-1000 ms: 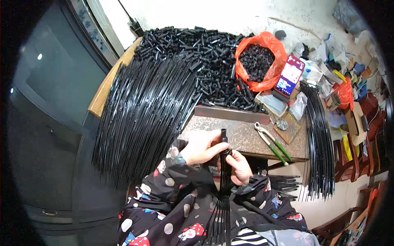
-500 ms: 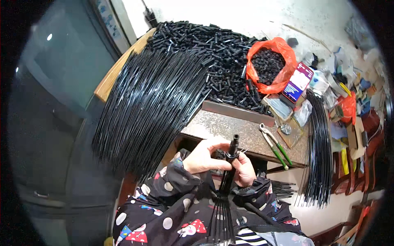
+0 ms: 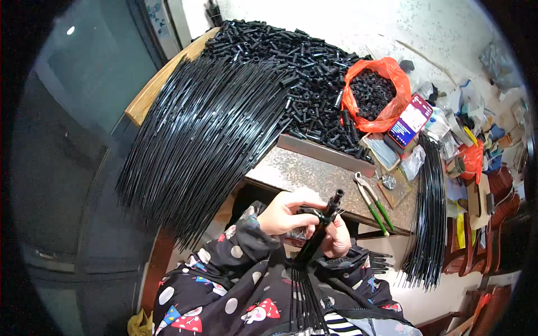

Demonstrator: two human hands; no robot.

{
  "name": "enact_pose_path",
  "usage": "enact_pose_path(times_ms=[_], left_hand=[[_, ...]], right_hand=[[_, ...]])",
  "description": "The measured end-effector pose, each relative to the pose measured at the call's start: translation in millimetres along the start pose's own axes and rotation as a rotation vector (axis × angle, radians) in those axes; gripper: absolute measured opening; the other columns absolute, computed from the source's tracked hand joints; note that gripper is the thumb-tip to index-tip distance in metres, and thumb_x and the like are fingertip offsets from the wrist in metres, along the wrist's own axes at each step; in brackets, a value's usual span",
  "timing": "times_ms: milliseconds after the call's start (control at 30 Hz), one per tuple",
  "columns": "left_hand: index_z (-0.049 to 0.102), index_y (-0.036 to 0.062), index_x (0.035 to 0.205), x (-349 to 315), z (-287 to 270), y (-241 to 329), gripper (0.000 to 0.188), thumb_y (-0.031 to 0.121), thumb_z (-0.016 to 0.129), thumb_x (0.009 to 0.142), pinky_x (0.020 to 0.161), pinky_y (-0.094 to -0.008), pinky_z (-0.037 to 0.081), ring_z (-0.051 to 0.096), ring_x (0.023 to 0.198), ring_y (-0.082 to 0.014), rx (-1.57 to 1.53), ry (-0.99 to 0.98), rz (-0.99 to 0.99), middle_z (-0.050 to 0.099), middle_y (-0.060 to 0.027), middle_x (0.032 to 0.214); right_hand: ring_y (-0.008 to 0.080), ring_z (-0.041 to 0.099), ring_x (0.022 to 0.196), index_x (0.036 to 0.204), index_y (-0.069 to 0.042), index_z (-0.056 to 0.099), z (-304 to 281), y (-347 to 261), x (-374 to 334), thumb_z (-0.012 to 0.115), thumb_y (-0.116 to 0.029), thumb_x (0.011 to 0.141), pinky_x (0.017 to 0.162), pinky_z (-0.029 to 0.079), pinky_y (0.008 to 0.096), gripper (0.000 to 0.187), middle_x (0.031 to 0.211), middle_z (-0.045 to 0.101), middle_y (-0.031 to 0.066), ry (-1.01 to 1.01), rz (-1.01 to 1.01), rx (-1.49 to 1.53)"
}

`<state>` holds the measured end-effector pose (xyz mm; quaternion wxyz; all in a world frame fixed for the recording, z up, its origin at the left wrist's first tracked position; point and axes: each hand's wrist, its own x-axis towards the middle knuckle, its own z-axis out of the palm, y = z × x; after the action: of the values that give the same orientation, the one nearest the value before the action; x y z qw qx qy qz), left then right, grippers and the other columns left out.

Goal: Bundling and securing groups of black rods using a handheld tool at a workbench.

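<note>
A black tube with a narrower hollow top leans to the right in front of my body. Thin black rods fan down from its lower end over my patterned clothing. My left hand is closed at the collar below the tube's top, its thumb and fingers pinching there from the left. Around the right side of the same tube my right hand is curled, gripping it just below the collar. A thin wire end seems to stick out by the right fingers; the detail is too small to tell.
Long black rods overhang the table's left side beside a heap of short black tubes. An orange bag of small black parts, a phone, green-handled pincers and another rod bundle lie to the right.
The tube has tipped further to the right, its top moving right and slightly down. My left hand has shifted a little right with it; both hands keep their hold.
</note>
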<state>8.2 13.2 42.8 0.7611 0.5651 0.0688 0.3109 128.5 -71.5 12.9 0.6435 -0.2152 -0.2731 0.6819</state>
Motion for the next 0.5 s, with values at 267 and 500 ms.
enact_pose_path(times_ms=[267, 500], left_hand=[[0.054, 0.0046, 0.068, 4.3, -9.5, -5.7, 0.013, -0.001, 0.058, 0.057, 0.081, -0.0415, 0.029, 0.045, 0.065, -0.0177, 0.168, -0.197, 0.321, 0.051, -0.0052, 0.066], [0.054, 0.0020, 0.063, 12.7, -11.5, -17.3, 0.010, 0.001, 0.060, 0.055, 0.085, -0.0448, 0.025, 0.045, 0.070, -0.0198, -0.141, -0.478, 0.240, 0.052, -0.0086, 0.066]], right_hand=[[0.0130, 0.048, 0.062, 0.076, -0.001, 0.051, -4.6, 4.4, -7.8, 0.058, -0.022, 0.064, 0.057, 0.037, 0.0232, 0.025, 0.069, 0.052, 0.0054, -0.154, 0.053, -0.154], [0.0110, 0.048, 0.062, 0.075, -0.001, 0.051, -4.5, 12.7, -16.2, 0.056, -0.012, 0.066, 0.056, 0.037, 0.0218, 0.016, 0.071, 0.053, 0.0052, -0.123, 0.082, -0.147]])
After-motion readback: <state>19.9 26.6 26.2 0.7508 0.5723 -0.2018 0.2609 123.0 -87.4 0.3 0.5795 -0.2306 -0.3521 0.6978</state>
